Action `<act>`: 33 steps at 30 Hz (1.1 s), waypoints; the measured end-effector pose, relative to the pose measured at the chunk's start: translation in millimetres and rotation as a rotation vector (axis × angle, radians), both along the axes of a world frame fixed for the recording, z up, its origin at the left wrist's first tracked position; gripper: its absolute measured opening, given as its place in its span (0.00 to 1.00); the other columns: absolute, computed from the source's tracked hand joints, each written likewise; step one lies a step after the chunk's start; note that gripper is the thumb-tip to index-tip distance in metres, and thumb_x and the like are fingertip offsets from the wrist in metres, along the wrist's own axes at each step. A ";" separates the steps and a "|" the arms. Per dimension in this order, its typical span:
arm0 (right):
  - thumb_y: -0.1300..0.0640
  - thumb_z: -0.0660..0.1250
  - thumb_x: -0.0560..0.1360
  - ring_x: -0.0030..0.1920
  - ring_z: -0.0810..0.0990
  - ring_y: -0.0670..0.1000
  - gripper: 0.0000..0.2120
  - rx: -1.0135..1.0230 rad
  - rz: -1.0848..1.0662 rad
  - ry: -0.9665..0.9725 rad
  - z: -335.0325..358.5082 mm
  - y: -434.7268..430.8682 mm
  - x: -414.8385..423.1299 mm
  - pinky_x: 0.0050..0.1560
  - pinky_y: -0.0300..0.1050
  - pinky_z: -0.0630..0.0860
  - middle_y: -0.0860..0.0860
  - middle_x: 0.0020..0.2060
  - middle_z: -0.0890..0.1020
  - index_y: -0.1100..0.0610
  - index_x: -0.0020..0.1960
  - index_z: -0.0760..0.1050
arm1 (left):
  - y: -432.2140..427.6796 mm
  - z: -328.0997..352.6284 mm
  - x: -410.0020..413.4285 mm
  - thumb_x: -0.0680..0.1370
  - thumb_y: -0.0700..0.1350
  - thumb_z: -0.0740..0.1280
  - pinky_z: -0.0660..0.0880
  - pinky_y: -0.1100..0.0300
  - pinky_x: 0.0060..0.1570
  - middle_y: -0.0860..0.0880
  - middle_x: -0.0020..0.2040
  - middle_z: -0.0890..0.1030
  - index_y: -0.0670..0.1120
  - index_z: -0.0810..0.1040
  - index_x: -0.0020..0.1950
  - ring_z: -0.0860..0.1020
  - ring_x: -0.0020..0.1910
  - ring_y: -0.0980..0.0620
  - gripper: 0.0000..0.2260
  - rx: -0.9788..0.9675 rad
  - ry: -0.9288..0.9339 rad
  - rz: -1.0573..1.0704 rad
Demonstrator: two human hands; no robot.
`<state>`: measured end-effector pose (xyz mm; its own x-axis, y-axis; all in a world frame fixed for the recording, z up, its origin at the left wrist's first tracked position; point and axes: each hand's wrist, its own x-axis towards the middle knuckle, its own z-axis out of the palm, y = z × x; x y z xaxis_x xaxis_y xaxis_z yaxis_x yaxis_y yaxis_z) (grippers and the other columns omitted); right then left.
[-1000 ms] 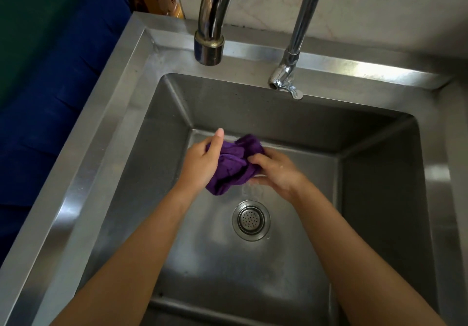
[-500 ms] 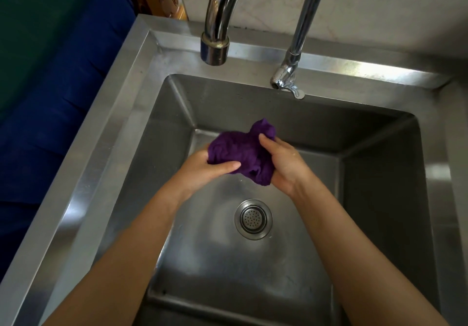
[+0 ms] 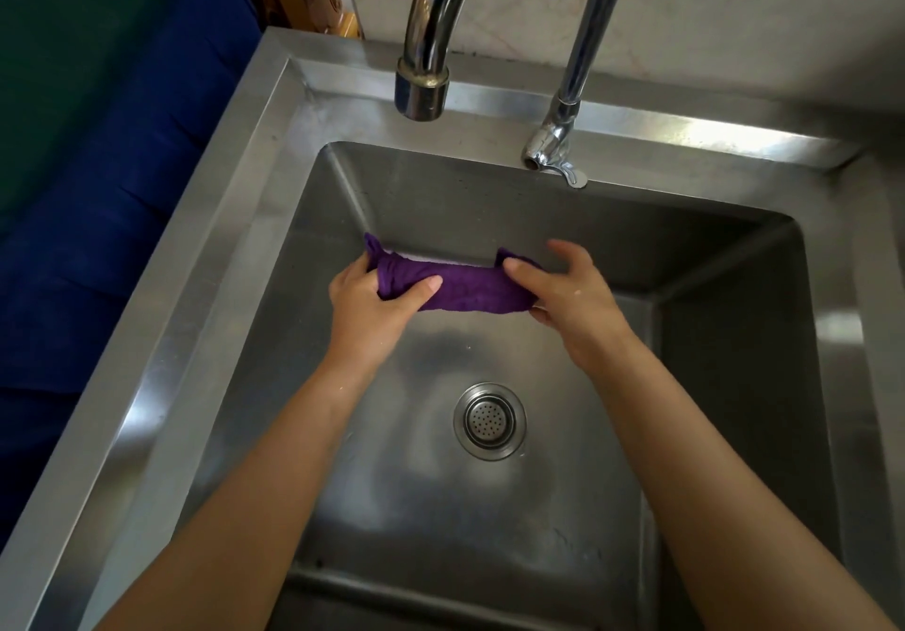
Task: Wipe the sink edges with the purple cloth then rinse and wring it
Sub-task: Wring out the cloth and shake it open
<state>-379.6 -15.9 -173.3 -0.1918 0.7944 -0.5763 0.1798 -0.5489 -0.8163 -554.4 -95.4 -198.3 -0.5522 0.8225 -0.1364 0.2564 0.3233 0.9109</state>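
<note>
The purple cloth point(image 3: 465, 287) is drawn out into a short roll above the steel sink basin point(image 3: 734, 336). My left hand point(image 3: 372, 307) grips its left end, with a tuft of cloth sticking out past the fingers. My right hand point(image 3: 568, 292) grips the right end, thumb on top. Both hands hang over the middle of the basin, behind the drain point(image 3: 489, 420). No water runs from the large faucet spout point(image 3: 422, 91) above and behind the cloth.
A thinner second tap point(image 3: 558, 140) stands on the sink's back rim point(image 3: 685, 125). The broad left rim point(image 3: 161, 336) borders a blue and green surface. A pale stone wall rises behind.
The cloth was a crumpled ball between both hands. My hands have moved apart and drawn it out into a horizontal roll, held a little farther back in the basin.
</note>
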 end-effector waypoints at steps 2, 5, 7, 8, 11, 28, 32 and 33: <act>0.57 0.75 0.67 0.53 0.77 0.52 0.33 0.141 0.299 -0.132 1.4 -2.5 -2.8 0.52 0.40 0.74 0.56 0.57 0.75 0.54 0.68 0.65 | -0.4 1.3 -2.5 0.60 0.64 0.73 0.73 0.44 0.60 0.49 0.55 0.81 0.62 0.81 0.44 0.75 0.60 0.39 0.15 -0.004 0.017 -0.014; 0.58 0.73 0.68 0.49 0.75 0.52 0.20 0.392 0.595 -0.497 2.7 0.6 -0.9 0.51 0.39 0.71 0.58 0.56 0.72 0.57 0.59 0.75 | -3.1 8.2 -3.6 0.59 0.63 0.74 0.67 0.48 0.67 0.47 0.69 0.72 0.58 0.81 0.36 0.67 0.70 0.46 0.12 -0.112 0.022 -0.035; 0.54 0.71 0.71 0.53 0.71 0.53 0.14 0.531 0.620 -0.620 3.9 5.9 3.3 0.56 0.43 0.69 0.55 0.54 0.71 0.56 0.55 0.78 | -5.4 12.2 -3.3 0.64 0.54 0.76 0.63 0.55 0.70 0.52 0.70 0.70 0.55 0.80 0.35 0.64 0.71 0.54 0.07 -0.110 -0.004 -0.027; 0.52 0.70 0.71 0.54 0.68 0.52 0.12 0.576 0.611 -0.630 5.3 8.5 5.2 0.58 0.44 0.68 0.52 0.53 0.70 0.55 0.52 0.79 | -6.5 14.8 -2.7 0.67 0.49 0.76 0.63 0.57 0.69 0.54 0.67 0.73 0.53 0.81 0.36 0.67 0.69 0.57 0.05 -0.079 -0.061 -0.025; 0.52 0.72 0.70 0.42 0.70 0.47 0.09 0.488 0.532 -0.397 5.4 19.1 10.6 0.44 0.39 0.68 0.50 0.41 0.73 0.58 0.39 0.77 | -5.6 24.9 1.3 0.70 0.43 0.74 0.77 0.51 0.55 0.53 0.45 0.83 0.47 0.82 0.41 0.81 0.50 0.55 0.02 -0.012 -0.316 -0.014; 0.76 0.65 0.68 0.40 0.81 0.53 0.22 -0.220 -0.097 0.342 -21.4 -2.7 6.3 0.39 0.45 0.80 0.55 0.45 0.81 0.60 0.59 0.71 | 4.6 24.4 -5.8 0.74 0.27 0.59 0.81 0.60 0.36 0.45 0.35 0.84 0.37 0.78 0.48 0.83 0.33 0.51 0.11 -0.249 -0.915 -0.089; 0.77 0.62 0.69 0.32 0.83 0.47 0.16 -0.175 -0.181 0.424 -19.2 1.2 4.6 0.36 0.40 0.80 0.50 0.32 0.84 0.59 0.47 0.77 | 2.4 18.0 3.7 0.72 0.24 0.60 0.81 0.61 0.33 0.45 0.33 0.83 0.36 0.77 0.48 0.82 0.31 0.52 0.12 -0.258 -0.799 0.031; 0.77 0.61 0.69 0.32 0.83 0.47 0.15 -0.151 -0.175 0.431 -19.2 0.5 4.4 0.37 0.39 0.80 0.49 0.31 0.84 0.59 0.45 0.77 | 3.3 16.5 5.0 0.71 0.24 0.61 0.81 0.61 0.34 0.44 0.35 0.83 0.36 0.77 0.48 0.82 0.32 0.51 0.12 -0.253 -0.796 0.059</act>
<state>-375.2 -15.4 -192.5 -0.3095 0.7496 -0.5851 -0.2620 -0.6587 -0.7053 -549.4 -92.2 -181.8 -0.2537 0.6874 -0.6805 -0.4566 0.5351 0.7108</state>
